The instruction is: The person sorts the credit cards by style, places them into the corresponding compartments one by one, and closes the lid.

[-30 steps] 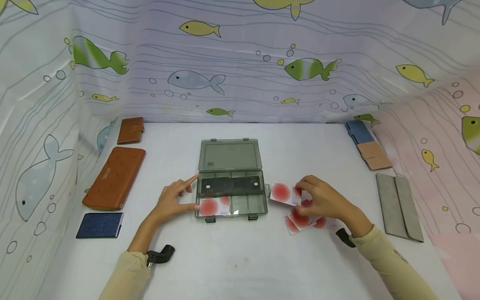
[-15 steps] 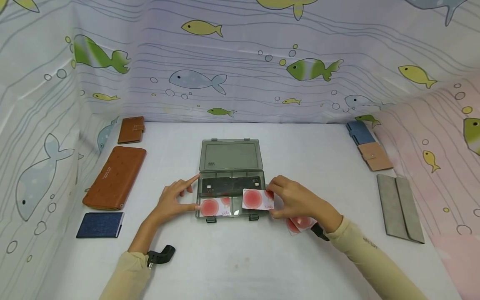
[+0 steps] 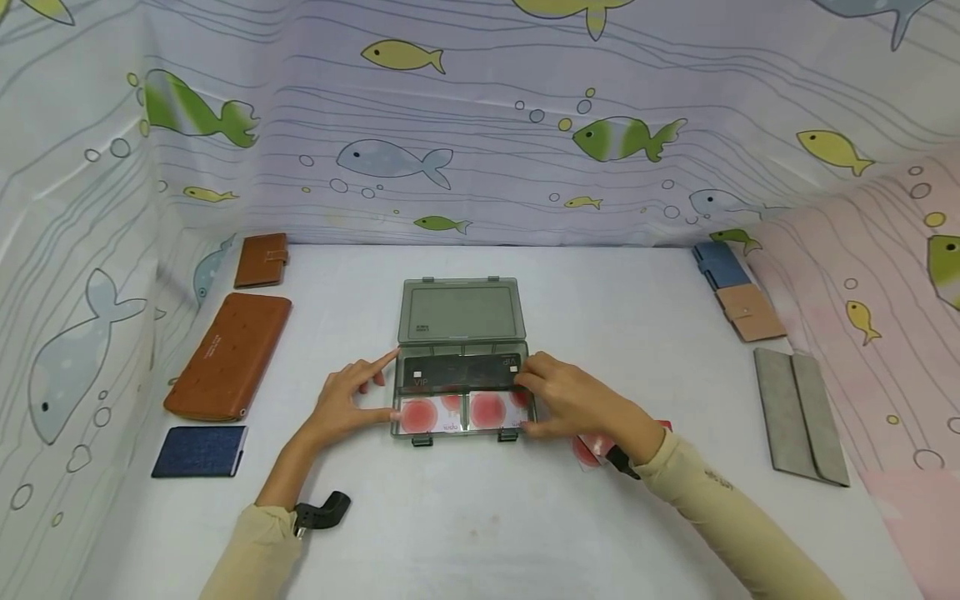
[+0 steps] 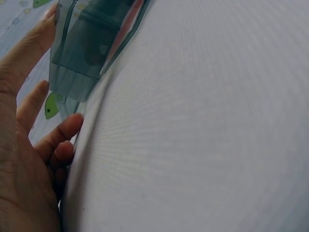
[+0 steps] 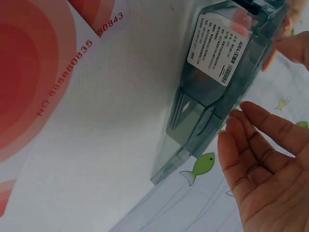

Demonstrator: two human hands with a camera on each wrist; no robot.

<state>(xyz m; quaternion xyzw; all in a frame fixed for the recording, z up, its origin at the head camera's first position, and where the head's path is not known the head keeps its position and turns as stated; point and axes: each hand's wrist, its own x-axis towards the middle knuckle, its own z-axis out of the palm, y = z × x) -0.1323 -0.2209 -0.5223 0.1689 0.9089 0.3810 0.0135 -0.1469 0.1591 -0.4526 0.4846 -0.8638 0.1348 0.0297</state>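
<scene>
The right grip (image 3: 570,402) sits at the 3 o'clock edge of the translucent organizer box (image 3: 462,312); whether it pinches the red-and-white card (image 3: 488,411) in the 5 o'clock compartment, I cannot tell. White desk (image 3: 420,533) stretches from the front latches (image 3: 422,441) toward 6 o'clock; loose cards (image 3: 588,451) crowd 4 o'clock. The right thumb and index finger stand apart near the card's outer end; the left grip (image 3: 346,402), wide, touches the 9 o'clock wall. Half a second ago that card jutted past the 3 o'clock rim; now it lies beside a matching card (image 3: 420,414) at 7 o'clock.
</scene>
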